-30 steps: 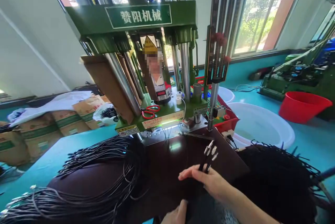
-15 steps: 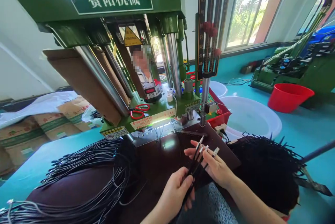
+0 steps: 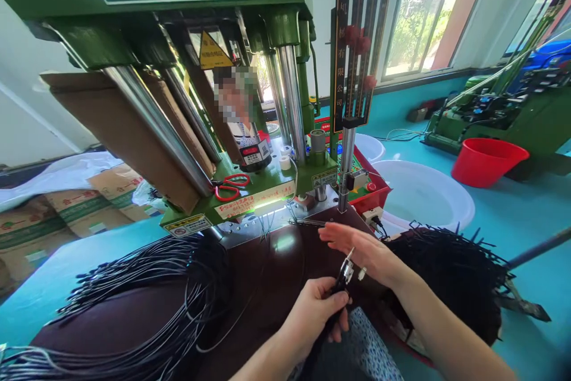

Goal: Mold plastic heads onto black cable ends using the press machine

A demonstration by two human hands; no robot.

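Observation:
My left hand is closed around a small bunch of black cables, whose bright metal connector ends stick up past the thumb. Beside those ends, my right hand is raised with its fingers stretched out and held together. One connector end lies close to its palm; whether it touches the skin I cannot tell. Beyond the hands, thin metal tweezers lie at the edge of the dark worktable. A large bundle of black cables is spread over the table's left side.
A green press machine stands ahead, with red-handled scissors on its bed and a red control box at its right. A heap of black cables sits at my right. Behind it are a white tub and a red bucket.
The connector ends, fanned apart among my right fingers before, are now gathered close together. My right hand has straightened its fingers, and my left hand has moved slightly right. The view has shifted slightly.

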